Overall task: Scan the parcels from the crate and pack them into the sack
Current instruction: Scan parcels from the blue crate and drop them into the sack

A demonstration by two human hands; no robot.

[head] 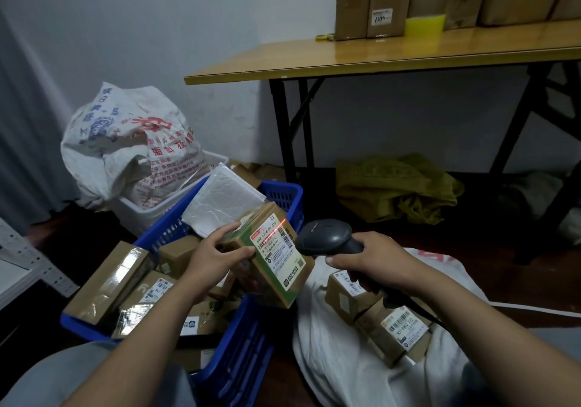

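My left hand [217, 254] grips a brown cardboard parcel [270, 278] with a white shipping label, lifted above the right edge of the blue plastic crate [248, 337]. My right hand [374, 257] grips a dark handheld barcode scanner [327, 237] just right of the parcel. A red scan line falls across the label's top. The crate holds several more taped cardboard parcels [110, 281] and a white padded mailer [220, 201]. At the lower right the white sack [339, 365] lies open on the floor with two labelled boxes [399, 331] in its mouth.
A stuffed printed white sack [125, 142] sits in a white basket behind the crate. A yellow-topped folding table [361, 54] with cardboard boxes [390, 1] stands at the back right, a yellow-green bag [396, 186] under it. A white metal shelf frame [19, 265] is at the left edge.
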